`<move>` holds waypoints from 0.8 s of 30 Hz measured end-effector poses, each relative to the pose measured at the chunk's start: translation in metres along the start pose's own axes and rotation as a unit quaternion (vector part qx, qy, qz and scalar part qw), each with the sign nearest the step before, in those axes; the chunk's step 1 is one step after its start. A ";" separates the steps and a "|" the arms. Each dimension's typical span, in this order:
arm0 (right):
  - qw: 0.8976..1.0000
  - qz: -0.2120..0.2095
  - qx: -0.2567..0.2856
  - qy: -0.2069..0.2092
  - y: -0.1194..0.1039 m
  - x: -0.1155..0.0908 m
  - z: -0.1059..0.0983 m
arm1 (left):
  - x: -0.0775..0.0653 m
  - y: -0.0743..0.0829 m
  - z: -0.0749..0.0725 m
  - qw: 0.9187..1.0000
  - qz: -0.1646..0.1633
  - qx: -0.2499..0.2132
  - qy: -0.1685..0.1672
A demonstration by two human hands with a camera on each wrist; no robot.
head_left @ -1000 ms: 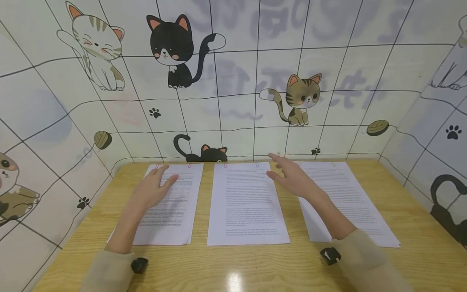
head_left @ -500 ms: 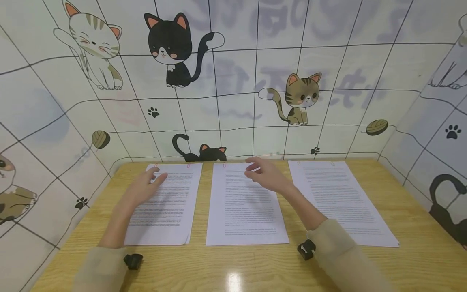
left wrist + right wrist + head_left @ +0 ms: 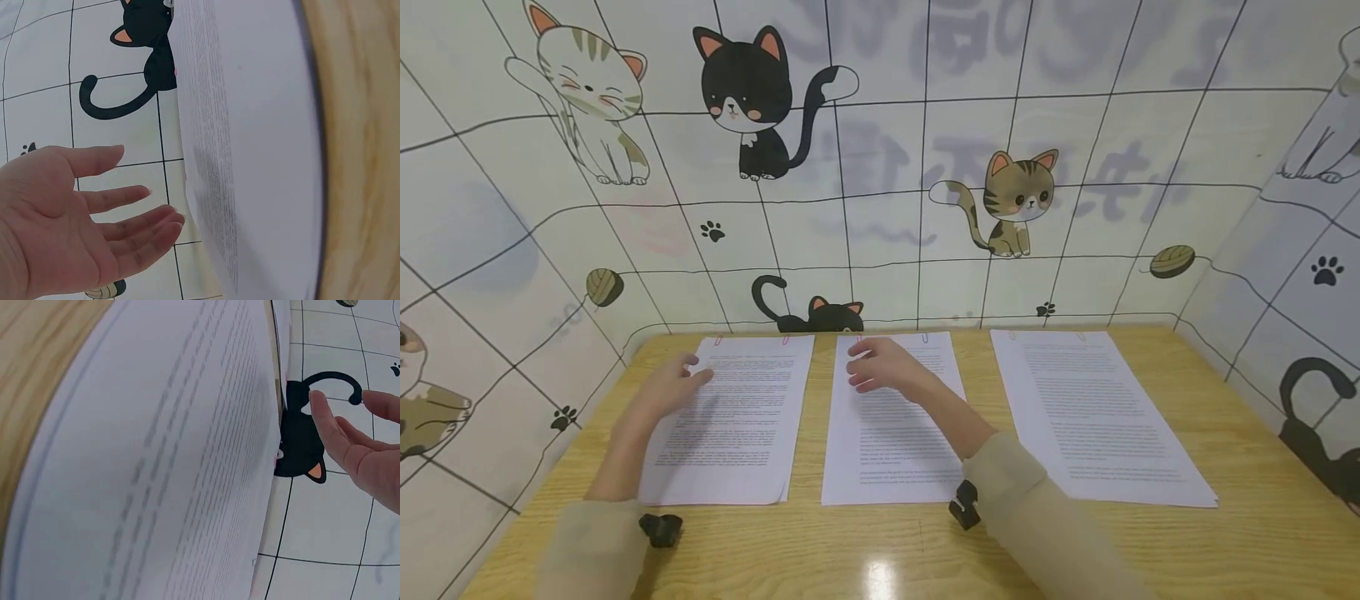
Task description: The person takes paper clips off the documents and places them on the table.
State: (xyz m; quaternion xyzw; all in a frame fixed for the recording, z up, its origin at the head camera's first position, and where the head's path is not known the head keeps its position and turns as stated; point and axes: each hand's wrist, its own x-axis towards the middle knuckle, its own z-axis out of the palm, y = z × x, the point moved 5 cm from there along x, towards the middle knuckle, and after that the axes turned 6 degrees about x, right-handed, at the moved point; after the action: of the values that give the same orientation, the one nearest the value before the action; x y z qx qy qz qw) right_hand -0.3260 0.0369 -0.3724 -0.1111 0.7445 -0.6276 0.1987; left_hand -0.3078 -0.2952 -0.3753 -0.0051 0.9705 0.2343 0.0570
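Note:
Three stacks of printed paper lie side by side. My left hand (image 3: 662, 387) is over the left edge of the left stack (image 3: 737, 433), its fingers relaxed and holding nothing. In the left wrist view that hand (image 3: 81, 231) shows an empty palm with the fingers extended. Over the top part of the middle stack (image 3: 887, 442) is my right hand (image 3: 887, 367), fingers loosely bent and empty. A blue paper clip (image 3: 926, 338) sits on that stack's top edge. Pink paper clips (image 3: 786, 340) hold the top of the left stack. The right stack (image 3: 1097, 417) is untouched.
The stacks lie on a wooden table (image 3: 790, 550). Behind it stands a white wall (image 3: 887, 225) with a grid and cartoon cats; similar walls flank both sides. Black wrist cameras (image 3: 965, 504) are strapped at both sleeves.
My right hand has moved left from between the middle and right stacks to over the middle one. My left hand has shifted left and slightly nearer, toward the left stack's outer edge.

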 end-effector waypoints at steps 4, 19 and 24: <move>1.000 0.023 0.008 -0.014 0.001 0.010 0.022 | -0.001 -0.012 -0.001 0.999 -0.037 -0.035 -0.011; 0.991 0.077 0.108 0.017 0.016 0.032 0.061 | 0.009 -0.057 -0.001 0.990 -0.106 -0.087 -0.039; 0.988 0.084 0.125 0.029 0.018 0.033 0.065 | 0.009 -0.059 -0.002 0.989 -0.107 -0.101 -0.035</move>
State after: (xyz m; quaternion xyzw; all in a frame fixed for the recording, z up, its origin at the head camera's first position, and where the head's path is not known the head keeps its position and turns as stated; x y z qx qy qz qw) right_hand -0.3261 -0.0313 -0.4034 -0.0043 0.6724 -0.6996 0.2417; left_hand -0.3149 -0.3484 -0.4017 -0.1063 0.9331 0.3239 0.1144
